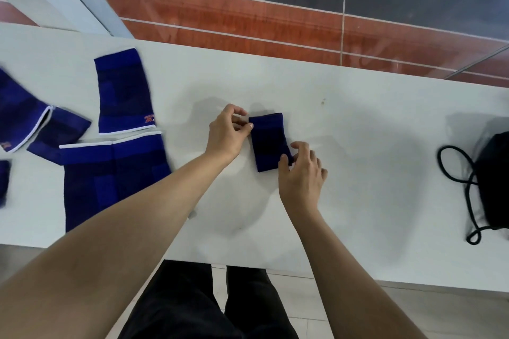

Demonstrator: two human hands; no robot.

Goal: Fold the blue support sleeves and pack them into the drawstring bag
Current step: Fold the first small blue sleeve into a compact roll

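White tabletop (358,173) runs left to right across the view; beyond its far edge, red-brown tiles and a dark glossy panel. Near edge shows the person's dark trousers over pale floor tiles.

Small folded blue sleeve (271,142) lies flat near the table centre, long axis running far to near, slightly tilted. Left hand (227,133) is at its far-left corner: thumb and forefinger tips pinch the fabric edge, the other fingers curled above. Right hand (301,170) is at its near-right corner: thumb on top of the fabric, fingers curled round the right edge, gripping it.

Unfolded blue support sleeves lie in a group at the left, well apart from the hands:
- upright sleeve with orange logo (124,92), white-trimmed near edge, on the far side;
- large double-panel sleeve (115,176) just near of it, white trim at its far edge, partly hidden by the left forearm;
- small dark sleeve (59,132) between these and the left edge;
- blurred sleeve with white trim (19,115) at the far left;
- a blue scrap (4,181) cut by the left frame edge, kind unclear.

Black drawstring bag (493,181) sits at the right edge of the table, partly out of frame, its black cord (454,170) looped on the tabletop to its left. Bag mouth not discernible.
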